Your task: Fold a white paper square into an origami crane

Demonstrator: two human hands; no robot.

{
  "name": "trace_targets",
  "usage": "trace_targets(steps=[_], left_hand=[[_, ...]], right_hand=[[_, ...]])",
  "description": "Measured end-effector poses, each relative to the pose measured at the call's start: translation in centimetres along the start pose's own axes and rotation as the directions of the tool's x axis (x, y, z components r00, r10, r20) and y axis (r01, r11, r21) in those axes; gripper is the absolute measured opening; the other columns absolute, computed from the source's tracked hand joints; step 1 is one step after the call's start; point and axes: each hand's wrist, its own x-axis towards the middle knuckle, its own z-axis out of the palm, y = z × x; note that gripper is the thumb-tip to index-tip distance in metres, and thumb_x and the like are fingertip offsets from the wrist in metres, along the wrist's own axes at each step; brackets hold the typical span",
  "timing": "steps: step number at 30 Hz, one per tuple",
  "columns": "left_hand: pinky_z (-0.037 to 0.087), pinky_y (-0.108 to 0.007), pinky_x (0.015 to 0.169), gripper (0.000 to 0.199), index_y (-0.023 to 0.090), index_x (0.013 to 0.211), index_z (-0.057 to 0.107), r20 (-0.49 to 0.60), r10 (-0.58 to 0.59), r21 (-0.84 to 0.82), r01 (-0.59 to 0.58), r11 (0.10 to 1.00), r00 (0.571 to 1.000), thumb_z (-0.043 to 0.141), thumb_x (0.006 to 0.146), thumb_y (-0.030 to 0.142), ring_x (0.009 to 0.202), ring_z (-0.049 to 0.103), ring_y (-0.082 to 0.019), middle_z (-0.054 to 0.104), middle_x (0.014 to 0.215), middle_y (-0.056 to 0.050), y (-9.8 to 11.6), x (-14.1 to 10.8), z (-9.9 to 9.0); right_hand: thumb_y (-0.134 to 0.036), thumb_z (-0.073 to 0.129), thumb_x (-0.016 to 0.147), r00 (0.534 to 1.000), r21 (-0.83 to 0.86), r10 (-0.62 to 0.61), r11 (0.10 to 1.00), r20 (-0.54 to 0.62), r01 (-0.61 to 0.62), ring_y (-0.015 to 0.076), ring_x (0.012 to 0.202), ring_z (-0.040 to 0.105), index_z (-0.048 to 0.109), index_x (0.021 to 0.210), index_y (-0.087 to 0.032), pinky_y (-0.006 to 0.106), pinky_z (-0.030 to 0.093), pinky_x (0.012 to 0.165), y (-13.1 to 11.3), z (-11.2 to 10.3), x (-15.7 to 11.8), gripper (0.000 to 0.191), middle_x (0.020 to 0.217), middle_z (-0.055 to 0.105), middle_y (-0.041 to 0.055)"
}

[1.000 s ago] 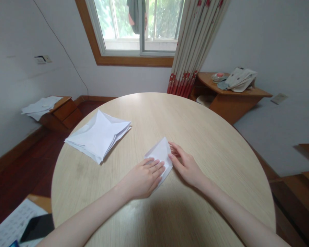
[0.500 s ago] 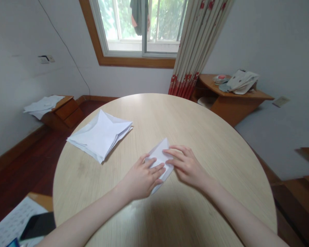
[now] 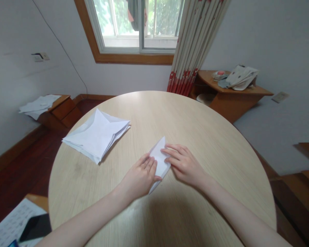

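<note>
A folded sheet of white paper lies on the round wooden table, with one pointed corner toward the window. My left hand rests flat over its left and lower part, fingers stretched out and close together, covering some of it. On the paper's right edge lie the fingertips of my right hand; its fingers are extended and slightly apart. Neither hand grips the paper; both press or touch it from above. Farther left on the table is a stack of creased white paper sheets.
A black phone lies on a printed sheet at lower left, beside the table. Papers cover a small wooden cabinet at the left wall. At the right, a wooden desk holds a cloth bag. A curtain hangs behind.
My left hand's fingers have drawn together and back a little to the left, baring more of the paper. My right hand stays nearly in place. The whole view has shifted slightly.
</note>
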Motion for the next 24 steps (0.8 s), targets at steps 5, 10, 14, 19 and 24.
trace_targets(steps=[5, 10, 14, 19, 24], left_hand=[[0.022, -0.049, 0.112, 0.049, 0.001, 0.115, 0.059, -0.005, -0.018, -0.021, 0.018, 1.0, 1.0, 0.033, 0.1, 0.04, 0.105, 0.066, -0.029, 0.067, 0.113, -0.022, -0.1, 0.3, -0.5], [0.013, -0.049, 0.116, 0.048, 0.003, 0.118, 0.059, -0.004, -0.019, -0.054, 0.019, 0.998, 1.0, 0.038, 0.099, 0.042, 0.109, 0.064, -0.029, 0.066, 0.117, -0.021, -0.4, 0.1, -0.9], [0.001, -0.052, 0.117, 0.063, 0.008, 0.128, 0.052, 0.069, -0.014, -0.142, 0.023, 0.99, 0.998, 0.029, 0.096, 0.057, 0.123, 0.053, -0.028, 0.059, 0.13, -0.019, -0.7, -0.1, -1.2], [-0.007, -0.054, 0.115, 0.066, 0.011, 0.134, 0.047, 0.119, -0.028, -0.301, 0.063, 0.952, 0.992, 0.03, 0.094, 0.061, 0.137, 0.038, -0.026, 0.052, 0.138, -0.017, -1.2, 0.0, -1.3], [0.001, -0.05, 0.118, 0.046, 0.016, 0.117, 0.059, 0.031, -0.054, -0.394, 0.062, 0.917, 0.998, 0.046, 0.093, 0.054, 0.132, 0.043, -0.025, 0.062, 0.128, -0.01, -1.9, -0.1, -1.5]], right_hand=[[-0.004, 0.045, 0.085, 1.0, -0.003, -0.01, 1.0, -0.011, 0.01, 0.0257, 0.123, 0.049, 0.066, 0.087, -0.017, 0.044, 0.04, 0.097, 0.0, 0.0, 0.1, 0.025, 0.118, 0.067, 0.009], [-0.005, 0.046, 0.083, 0.999, 0.022, -0.031, 0.999, -0.01, 0.031, 0.0243, 0.122, 0.05, 0.067, 0.087, -0.019, 0.045, 0.036, 0.101, -0.1, -0.1, 0.1, 0.025, 0.113, 0.07, 0.0075], [-0.007, 0.047, 0.082, 0.999, 0.104, -0.032, 0.994, -0.021, 0.034, 0.0234, 0.118, 0.054, 0.066, 0.085, -0.02, 0.046, 0.028, 0.106, -0.1, -0.3, 0.1, 0.024, 0.097, 0.073, 0.0048], [-0.008, 0.046, 0.082, 0.998, 0.185, -0.006, 0.983, 0.058, -0.005, 0.0201, 0.106, 0.06, 0.065, 0.086, -0.02, 0.046, 0.022, 0.107, -0.3, -1.1, 0.1, 0.022, 0.09, 0.072, 0.0029], [-0.018, 0.053, 0.087, 0.989, 0.184, 0.022, 0.982, 0.146, -0.049, 0.0197, 0.105, 0.06, 0.064, 0.09, -0.02, 0.044, 0.02, 0.105, -0.4, -1.7, 0.0, 0.012, 0.096, 0.071, 0.0034]])
